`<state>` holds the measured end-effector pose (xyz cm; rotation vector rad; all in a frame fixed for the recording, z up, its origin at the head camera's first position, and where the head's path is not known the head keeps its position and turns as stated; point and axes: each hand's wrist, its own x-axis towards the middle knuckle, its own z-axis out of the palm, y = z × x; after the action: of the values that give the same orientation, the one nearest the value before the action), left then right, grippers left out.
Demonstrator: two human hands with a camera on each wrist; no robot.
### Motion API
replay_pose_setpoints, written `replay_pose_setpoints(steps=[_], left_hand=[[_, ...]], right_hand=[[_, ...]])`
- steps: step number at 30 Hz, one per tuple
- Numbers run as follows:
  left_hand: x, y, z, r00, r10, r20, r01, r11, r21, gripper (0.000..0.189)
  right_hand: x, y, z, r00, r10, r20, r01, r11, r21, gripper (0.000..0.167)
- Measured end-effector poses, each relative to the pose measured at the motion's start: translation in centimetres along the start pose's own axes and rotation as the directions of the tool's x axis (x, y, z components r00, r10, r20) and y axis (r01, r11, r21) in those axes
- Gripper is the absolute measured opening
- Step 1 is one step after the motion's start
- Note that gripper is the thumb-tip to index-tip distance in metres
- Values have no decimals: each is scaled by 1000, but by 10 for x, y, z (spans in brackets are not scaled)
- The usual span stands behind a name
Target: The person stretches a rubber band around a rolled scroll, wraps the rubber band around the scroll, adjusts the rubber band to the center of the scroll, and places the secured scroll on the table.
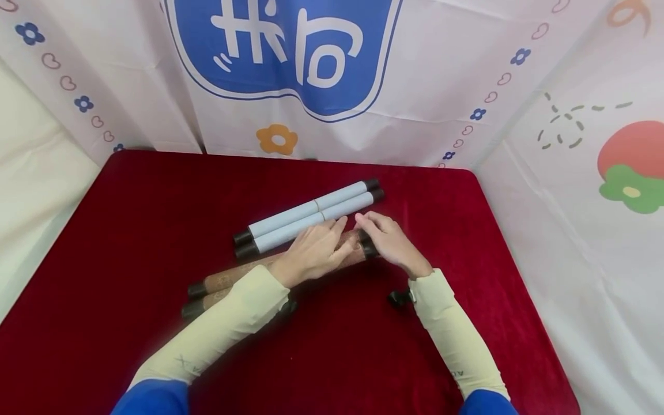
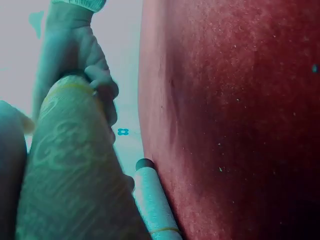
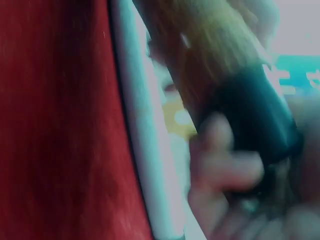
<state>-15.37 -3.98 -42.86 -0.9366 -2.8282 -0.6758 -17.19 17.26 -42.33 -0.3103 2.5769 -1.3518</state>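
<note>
Brown scroll (image 1: 244, 275) under both hands

I'm getting the head camera looking forward and down from above the person's arms, taking in the whole red bench (image 1: 129, 230) with the printed backdrop (image 1: 280, 57) standing behind it. The left wrist camera is sitting very low and close, looking along the brown scroll (image 2: 75, 180) toward the right hand (image 2: 75, 55), with the pale blue scroll (image 2: 155, 205) lying beside it. The right wrist camera is pressing in even nearer, blurred, facing the brown scroll's dark end cap (image 3: 255, 120). All three views are sharing the brown scroll, the pale blue scroll and the red cloth.
</note>
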Motion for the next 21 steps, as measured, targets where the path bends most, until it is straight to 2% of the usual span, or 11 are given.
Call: replay_pose_setpoints(steps=[5, 9, 16, 21], left_hand=[[6, 4, 1, 996, -49, 70, 51, 998, -34, 82], [13, 3, 1, 995, -34, 94, 42, 996, -85, 79], [13, -4, -3, 996, -4, 85, 22, 976, -217, 65], [5, -10, -9, 997, -46, 62, 59, 973, -222, 58]], right_hand=[[3, -6, 8, 987, 87, -138, -85, 996, 24, 39], [3, -6, 12, 975, 116, -188, -105, 992, 64, 32], [4, -4, 20, 951, 68, -302, -62, 998, 30, 35], [5, -6, 20, 935, 28, -355, -16, 999, 38, 34]])
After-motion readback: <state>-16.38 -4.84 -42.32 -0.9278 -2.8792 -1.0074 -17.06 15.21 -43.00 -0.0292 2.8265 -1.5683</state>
